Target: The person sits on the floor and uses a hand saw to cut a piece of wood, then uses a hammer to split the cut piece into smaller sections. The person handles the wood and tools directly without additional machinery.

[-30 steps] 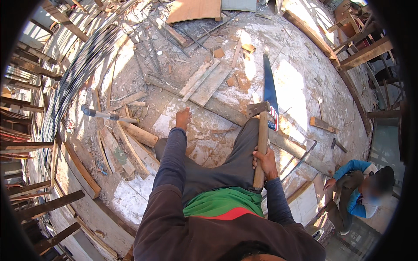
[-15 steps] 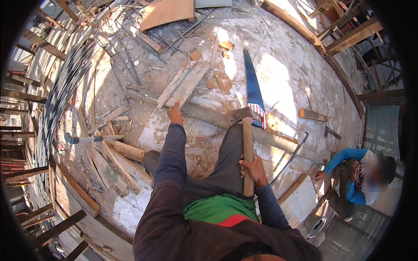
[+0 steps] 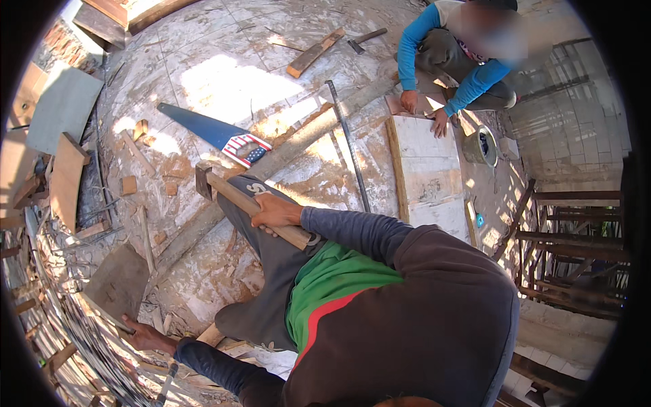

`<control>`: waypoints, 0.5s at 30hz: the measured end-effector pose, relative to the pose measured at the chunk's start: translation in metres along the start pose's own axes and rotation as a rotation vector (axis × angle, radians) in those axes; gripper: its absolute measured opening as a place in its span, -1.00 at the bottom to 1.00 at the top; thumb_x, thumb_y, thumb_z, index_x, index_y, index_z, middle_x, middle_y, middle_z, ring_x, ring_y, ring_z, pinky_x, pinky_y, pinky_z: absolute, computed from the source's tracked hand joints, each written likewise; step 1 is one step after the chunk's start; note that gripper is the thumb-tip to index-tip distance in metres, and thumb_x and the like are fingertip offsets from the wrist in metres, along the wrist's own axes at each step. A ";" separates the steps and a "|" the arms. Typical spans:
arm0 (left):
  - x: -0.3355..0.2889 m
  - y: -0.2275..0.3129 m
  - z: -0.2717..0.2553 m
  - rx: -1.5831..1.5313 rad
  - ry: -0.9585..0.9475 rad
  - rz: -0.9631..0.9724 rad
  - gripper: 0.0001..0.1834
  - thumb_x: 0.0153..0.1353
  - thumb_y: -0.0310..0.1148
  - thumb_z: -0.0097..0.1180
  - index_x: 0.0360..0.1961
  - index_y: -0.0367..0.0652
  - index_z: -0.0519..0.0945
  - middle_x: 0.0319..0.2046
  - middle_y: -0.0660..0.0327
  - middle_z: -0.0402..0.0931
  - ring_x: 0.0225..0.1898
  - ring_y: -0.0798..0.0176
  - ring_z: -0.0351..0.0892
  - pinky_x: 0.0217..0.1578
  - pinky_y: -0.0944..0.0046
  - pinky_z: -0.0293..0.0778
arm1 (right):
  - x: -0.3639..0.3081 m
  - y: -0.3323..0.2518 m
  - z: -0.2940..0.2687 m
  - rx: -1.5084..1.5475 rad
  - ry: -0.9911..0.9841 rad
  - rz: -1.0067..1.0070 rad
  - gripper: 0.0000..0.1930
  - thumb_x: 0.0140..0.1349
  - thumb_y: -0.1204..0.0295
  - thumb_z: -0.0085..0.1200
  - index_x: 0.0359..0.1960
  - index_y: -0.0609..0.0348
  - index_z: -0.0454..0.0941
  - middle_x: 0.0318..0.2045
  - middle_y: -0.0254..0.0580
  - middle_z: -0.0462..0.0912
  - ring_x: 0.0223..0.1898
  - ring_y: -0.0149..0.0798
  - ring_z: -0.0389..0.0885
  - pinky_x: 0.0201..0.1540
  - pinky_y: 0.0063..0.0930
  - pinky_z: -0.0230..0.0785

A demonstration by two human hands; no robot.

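Observation:
My right hand (image 3: 274,213) is closed around the wooden handle of a hatchet (image 3: 237,197), whose metal head points to the upper left above my thigh. At the lower left, my left hand (image 3: 146,336) grips the near edge of a flat, dusty board (image 3: 119,281), tilted up off the floor. Past the hatchet lies a handsaw (image 3: 203,129) with a blue blade and a star-and-stripe patterned handle. A long grey beam (image 3: 298,146) runs across the floor under my leg.
A black pry bar (image 3: 347,142) lies across the beam. Farther off are a wood block (image 3: 315,53) and a hammer (image 3: 367,41). At upper right a crouching co-worker (image 3: 468,61) rests both hands at a pale panel (image 3: 427,169), near a bucket (image 3: 480,146). Bundled rods (image 3: 74,325) lie lower left.
My view has turned to the right. My left hand, earlier on boards ahead of me, now holds a board up at my left. The hatchet stays in my right hand. The co-worker's second hand has come down to the panel.

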State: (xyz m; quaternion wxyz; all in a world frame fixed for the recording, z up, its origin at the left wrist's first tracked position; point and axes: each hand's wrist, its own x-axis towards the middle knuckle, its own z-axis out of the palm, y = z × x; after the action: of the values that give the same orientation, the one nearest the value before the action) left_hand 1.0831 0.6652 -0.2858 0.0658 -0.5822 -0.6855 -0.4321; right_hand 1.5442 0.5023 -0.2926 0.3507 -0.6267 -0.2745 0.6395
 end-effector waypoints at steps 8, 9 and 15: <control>-0.014 -0.009 -0.068 0.188 -0.290 -0.150 -0.28 0.34 0.09 0.13 0.23 -0.38 0.47 -0.04 -0.13 0.61 -0.15 0.00 0.64 -0.16 0.05 0.57 | 0.001 0.007 0.007 0.086 0.000 -0.021 -0.79 0.11 0.50 0.15 -0.30 0.37 0.41 -0.62 -0.26 0.51 -0.69 -0.40 0.50 -0.68 -0.46 0.40; -0.019 -0.016 -0.067 0.206 -0.332 -0.169 -0.27 0.34 0.09 0.12 0.25 -0.38 0.46 -0.02 -0.15 0.60 -0.14 -0.01 0.64 -0.17 0.05 0.58 | 0.003 0.006 0.007 0.088 -0.004 -0.017 -0.78 0.11 0.49 0.15 -0.30 0.36 0.41 -0.62 -0.26 0.51 -0.68 -0.40 0.50 -0.68 -0.46 0.40; -0.030 -0.049 -0.067 0.121 -0.286 -0.138 -0.26 0.33 0.11 0.13 0.22 -0.39 0.47 0.07 -0.20 0.47 -0.04 -0.03 0.58 -0.12 0.02 0.55 | 0.014 0.005 0.009 0.082 -0.037 -0.006 -0.77 0.11 0.48 0.16 -0.28 0.35 0.40 -0.61 -0.26 0.51 -0.67 -0.40 0.51 -0.67 -0.45 0.42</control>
State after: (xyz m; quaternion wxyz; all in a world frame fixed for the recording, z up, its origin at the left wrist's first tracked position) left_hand 1.0229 0.6002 -0.2874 -0.0270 -0.5844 -0.7510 -0.3064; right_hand 1.5351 0.5112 -0.3041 0.3729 -0.5990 -0.2565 0.6606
